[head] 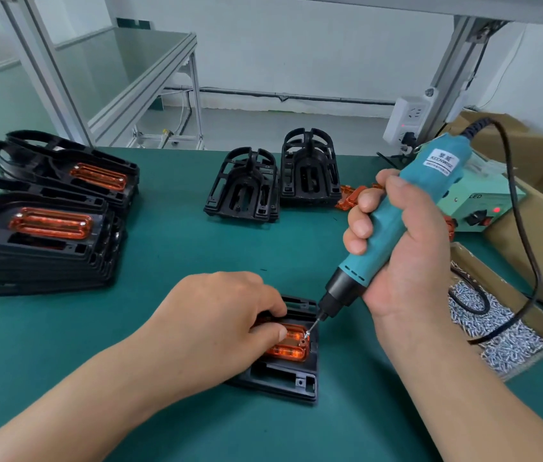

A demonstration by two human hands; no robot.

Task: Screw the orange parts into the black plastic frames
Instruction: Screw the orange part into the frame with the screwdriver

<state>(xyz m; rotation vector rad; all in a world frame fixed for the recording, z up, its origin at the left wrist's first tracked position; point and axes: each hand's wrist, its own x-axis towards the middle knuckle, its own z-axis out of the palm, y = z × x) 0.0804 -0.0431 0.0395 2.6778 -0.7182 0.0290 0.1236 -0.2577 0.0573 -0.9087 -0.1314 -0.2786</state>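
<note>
On the green worktop, one black frame lies flat near the front edge with one orange part seated in it. The left hand rests on the frame, its fingers pressed down on the orange part's left end. The right hand is wrapped tight around one teal screwdriver, held tilted, its bit carrying a screw at the orange part's right end. A black cord runs from the driver's top and loops down on the right. At the left stand two stacks of finished frames, the near stack and the far stack, each showing one orange part on top; how many frames each stack holds cannot be told. Toward the back sit two piles of bare frames, a left pile and a right pile, just beside each other. A few loose orange parts lie just right of them, partly hidden behind the hand. On the right, one cardboard tray holds a heap of small silver screws, too many to count, and one pale green box shows one lit red lamp.
</note>
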